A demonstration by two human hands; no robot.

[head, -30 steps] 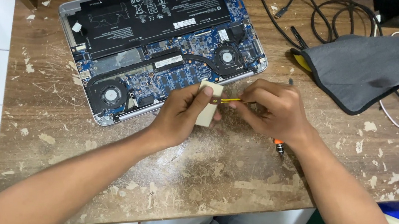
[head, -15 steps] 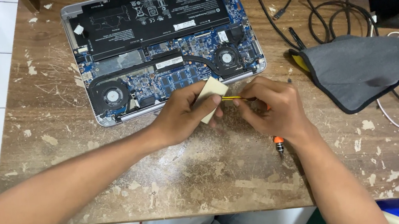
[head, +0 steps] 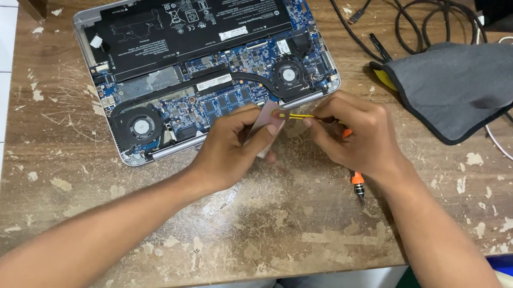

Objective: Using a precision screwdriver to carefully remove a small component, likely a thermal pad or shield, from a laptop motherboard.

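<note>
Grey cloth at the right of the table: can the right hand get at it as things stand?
Probably yes, once freed. The grey cloth lies uncovered, just beyond the right hand, with bare table between. But that hand's grip is closed on a small yellow tool, so it is occupied.

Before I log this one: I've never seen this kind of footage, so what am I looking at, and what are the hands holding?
There is no machine here. A person wears a camera on the head, so the single view looks down along both forearms onto a worn wooden table.

At the far side lies an open laptop with its bottom cover off: a black battery, two round fans and a blue circuit board show.

The left hand pinches a small pale card near the laptop's front edge. The right hand holds a thin yellow tool whose tip meets the card; I cannot tell exactly what kind of tool it is.

An orange-and-black screwdriver shows below the right wrist. To the right lie a grey cloth and loose black cables.
</note>
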